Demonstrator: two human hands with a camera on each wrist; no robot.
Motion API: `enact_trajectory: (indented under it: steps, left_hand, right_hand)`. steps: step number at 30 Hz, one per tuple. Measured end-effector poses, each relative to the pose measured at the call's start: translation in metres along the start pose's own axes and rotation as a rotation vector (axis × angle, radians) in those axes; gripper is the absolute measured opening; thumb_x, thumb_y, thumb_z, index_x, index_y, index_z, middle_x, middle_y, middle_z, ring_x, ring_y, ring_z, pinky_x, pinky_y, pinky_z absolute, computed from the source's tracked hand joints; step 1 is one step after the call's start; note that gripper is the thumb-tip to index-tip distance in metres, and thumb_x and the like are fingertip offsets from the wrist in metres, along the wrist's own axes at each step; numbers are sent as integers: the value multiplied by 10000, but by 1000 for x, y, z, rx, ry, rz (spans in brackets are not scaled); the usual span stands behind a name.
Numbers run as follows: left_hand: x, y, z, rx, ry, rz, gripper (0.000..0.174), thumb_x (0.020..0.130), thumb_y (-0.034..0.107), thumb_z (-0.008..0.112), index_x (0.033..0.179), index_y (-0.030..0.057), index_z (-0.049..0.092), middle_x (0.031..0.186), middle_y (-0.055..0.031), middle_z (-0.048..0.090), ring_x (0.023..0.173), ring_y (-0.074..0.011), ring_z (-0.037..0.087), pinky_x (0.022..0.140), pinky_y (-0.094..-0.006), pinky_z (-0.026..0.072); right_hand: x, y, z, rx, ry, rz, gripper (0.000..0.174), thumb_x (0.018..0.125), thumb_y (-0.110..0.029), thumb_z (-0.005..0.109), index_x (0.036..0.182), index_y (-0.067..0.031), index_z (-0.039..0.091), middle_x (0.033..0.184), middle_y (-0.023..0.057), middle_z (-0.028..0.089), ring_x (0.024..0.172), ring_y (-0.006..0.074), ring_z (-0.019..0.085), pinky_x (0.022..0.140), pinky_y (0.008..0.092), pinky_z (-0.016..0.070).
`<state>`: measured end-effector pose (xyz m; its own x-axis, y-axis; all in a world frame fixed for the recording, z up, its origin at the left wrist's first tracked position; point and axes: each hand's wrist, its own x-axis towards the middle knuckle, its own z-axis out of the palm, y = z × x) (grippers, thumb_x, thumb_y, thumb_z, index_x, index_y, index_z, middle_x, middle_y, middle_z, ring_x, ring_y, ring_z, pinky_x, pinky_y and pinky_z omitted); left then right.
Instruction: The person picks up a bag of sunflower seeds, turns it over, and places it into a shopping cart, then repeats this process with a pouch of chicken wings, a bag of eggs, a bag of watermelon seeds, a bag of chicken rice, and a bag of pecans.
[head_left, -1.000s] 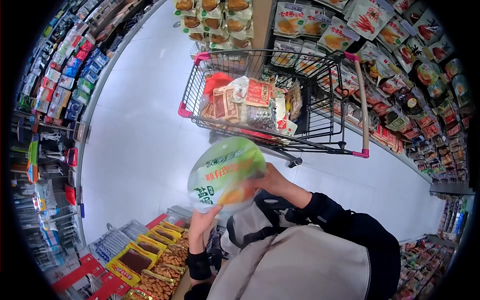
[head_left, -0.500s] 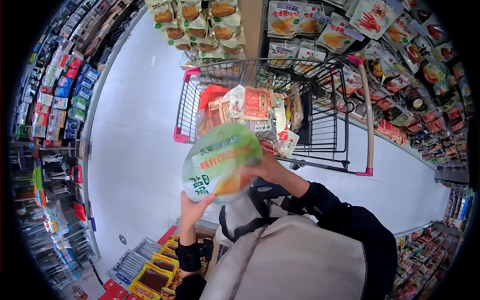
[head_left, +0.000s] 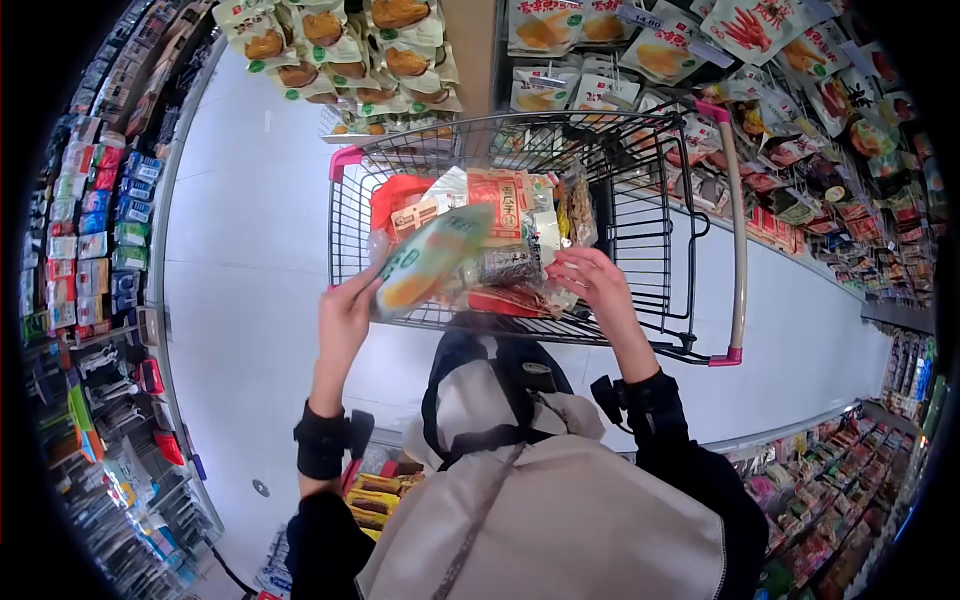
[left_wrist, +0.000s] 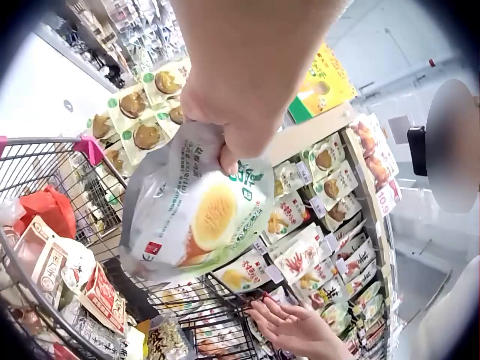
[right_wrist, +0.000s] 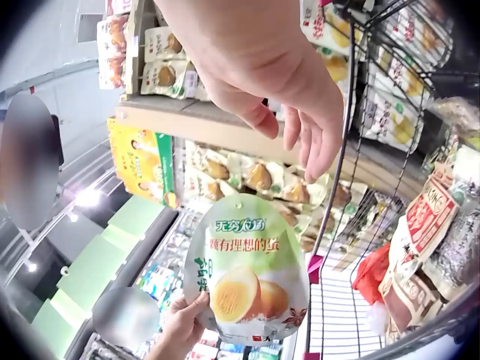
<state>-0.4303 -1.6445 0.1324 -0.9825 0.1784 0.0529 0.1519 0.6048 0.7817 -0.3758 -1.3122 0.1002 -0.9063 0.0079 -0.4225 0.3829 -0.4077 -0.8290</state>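
My left hand pinches the lower edge of an egg-shaped snack pouch, green and white with a picture of a halved egg. In the head view the pouch tilts over the near left part of the shopping cart. My right hand holds nothing; its fingers are loosely bent over the cart's near side, apart from the pouch. In the right wrist view those fingers hang relaxed. Under the pouch, several packaged snacks lie in the cart, among them a red and cream packet and a red bag.
The cart's handle is on the right. Hanging pouches fill a rack beyond the cart, and more packets line the shelf to the right. Shelves of small goods stand on the left across the white floor.
The right hand has let go of the pouch and moved right. The left hand has shifted left and up, turning the pouch on edge over the cart.
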Motion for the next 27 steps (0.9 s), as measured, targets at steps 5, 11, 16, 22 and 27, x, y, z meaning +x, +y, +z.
enact_trajectory:
  steps: [5, 11, 16, 22, 27]
  left_hand:
    - [69, -26, 44, -24, -339, 295, 256, 771, 42, 517, 1017, 45, 587, 815, -153, 613, 672, -292, 606, 608, -321, 480]
    - [92, -50, 141, 221, -892, 328, 277, 763, 69, 515, 1032, 70, 577, 847, -145, 614, 799, -307, 588, 703, -361, 474]
    - [66, -115, 230, 179, -968, 697, 240, 740, 64, 493, 969, 63, 566, 779, -130, 596, 753, -310, 587, 666, -381, 478]
    - [30, -133, 277, 427, -990, 702, 178, 749, 108, 488, 897, 46, 565, 748, -122, 603, 673, -271, 608, 574, -373, 489]
    - [32, -142, 289, 587, -899, 361, 137, 788, 137, 462, 853, 75, 565, 755, -141, 608, 717, -272, 617, 542, -372, 498]
  right_hand:
    - [-19, 23, -10, 113, 242, -1, 246, 881, -127, 398, 1081, -2, 465, 1127, 154, 515, 1004, 265, 536, 873, 358, 420]
    - [-39, 50, 1, 149, 417, 39, 257, 877, -149, 409, 1079, 0, 466, 1165, 159, 486, 1021, 250, 517, 865, 360, 417]
    - [-51, 72, 2, 148, 513, 67, 257, 888, -153, 404, 1077, 2, 482, 1113, 133, 516, 987, 232, 535, 830, 330, 436]
    - [-51, 82, 8, 176, 523, 92, 257, 888, -156, 409, 1074, 5, 483, 1103, 135, 520, 972, 229, 541, 834, 331, 430]
    - [-51, 87, 9, 196, 526, 103, 257, 877, -135, 415, 1086, -1, 484, 1130, 161, 515, 966, 245, 550, 823, 332, 439]
